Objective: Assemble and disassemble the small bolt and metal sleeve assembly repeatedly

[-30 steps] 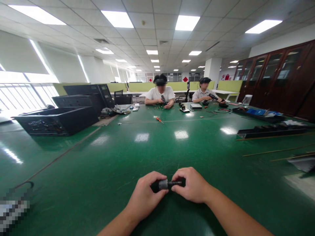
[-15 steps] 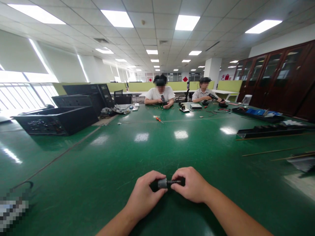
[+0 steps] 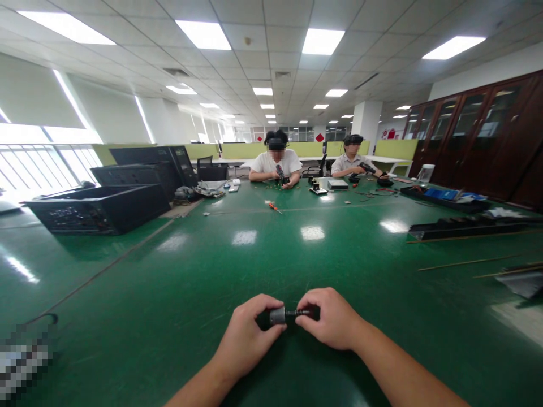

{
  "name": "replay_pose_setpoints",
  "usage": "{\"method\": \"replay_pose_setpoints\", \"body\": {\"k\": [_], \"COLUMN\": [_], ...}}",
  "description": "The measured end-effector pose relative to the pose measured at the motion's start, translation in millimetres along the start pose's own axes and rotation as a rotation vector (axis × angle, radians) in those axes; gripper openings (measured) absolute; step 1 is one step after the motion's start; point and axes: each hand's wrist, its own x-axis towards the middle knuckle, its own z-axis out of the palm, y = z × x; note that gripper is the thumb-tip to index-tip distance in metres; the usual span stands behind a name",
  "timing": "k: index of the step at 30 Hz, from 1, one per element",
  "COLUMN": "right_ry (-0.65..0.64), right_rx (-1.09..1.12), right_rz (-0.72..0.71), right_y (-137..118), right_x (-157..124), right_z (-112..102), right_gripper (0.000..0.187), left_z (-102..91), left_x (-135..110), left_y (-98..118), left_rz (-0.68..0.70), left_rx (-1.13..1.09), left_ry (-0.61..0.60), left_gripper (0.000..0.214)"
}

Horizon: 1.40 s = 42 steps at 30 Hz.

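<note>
My left hand (image 3: 253,330) is closed around a small grey metal cylinder (image 3: 277,316), with thumb and fingers on its sides. A thin, dark, ribbed shaft (image 3: 292,313) lies in line with the cylinder and points right. My right hand (image 3: 328,319) pinches the shaft's far end between thumb and fingers. Part of that end is hidden inside the right hand. Both hands are just above the green table (image 3: 203,265), near its front. Whether shaft and cylinder are one piece I cannot tell.
An orange-handled screwdriver (image 3: 274,208) lies farther out. Black computer cases (image 3: 91,209) stand at left, dark rails (image 3: 462,229) and a blue-filled tray (image 3: 443,195) at right. Two people (image 3: 275,164) sit across the table with dark power tools.
My left hand and the cylinder have shifted slightly left, away from my right hand. A little more smooth shaft shows between the hands.
</note>
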Motion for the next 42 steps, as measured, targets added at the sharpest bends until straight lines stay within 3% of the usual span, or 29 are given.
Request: {"method": "replay_pose_setpoints", "body": {"k": [42], "right_ry": [0.022], "right_rx": [-0.024], "right_rz": [0.015], "right_y": [-0.4], "right_x": [-0.6], "right_z": [-2.3], "right_gripper": [0.007], "left_z": [-3.5], "left_x": [-0.1], "left_y": [-4.5], "left_rz": [-0.029], "left_rx": [0.005], "left_ry": [-0.008], "left_gripper": [0.024]}}
